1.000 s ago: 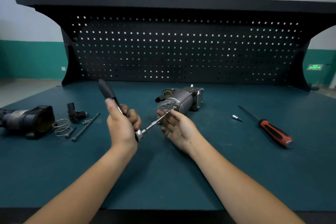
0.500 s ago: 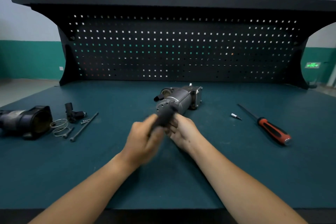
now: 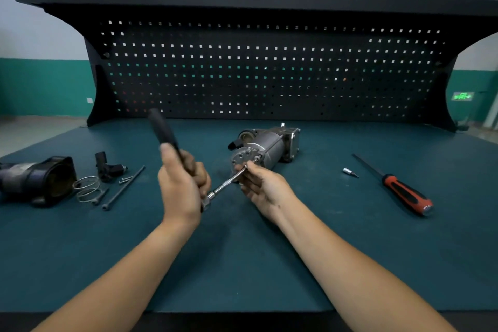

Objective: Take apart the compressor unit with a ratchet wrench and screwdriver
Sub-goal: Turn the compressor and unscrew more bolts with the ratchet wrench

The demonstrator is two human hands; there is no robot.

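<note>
Grey cylindrical compressor unit (image 3: 265, 147) points far-right, end plate toward me; my left hand (image 3: 183, 188) grips the blurred black-handled ratchet wrench (image 3: 165, 133), right hand (image 3: 262, 186) pinches its shaft.

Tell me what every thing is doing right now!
left hand: grips the ratchet handle.
right hand: pinches the ratchet's extension.
ratchet: handle up, extension at the compressor end.
compressor: lying on its side.
screwdriver: lying untouched.
spring: lying loose.
long bolt: lying loose.

Counter (image 3: 269, 264) is covered in dark teal; pegboard (image 3: 269, 75) is painted black, dotted with square holes; screwdriver (image 3: 396, 187) handle is banded red-black.
</note>
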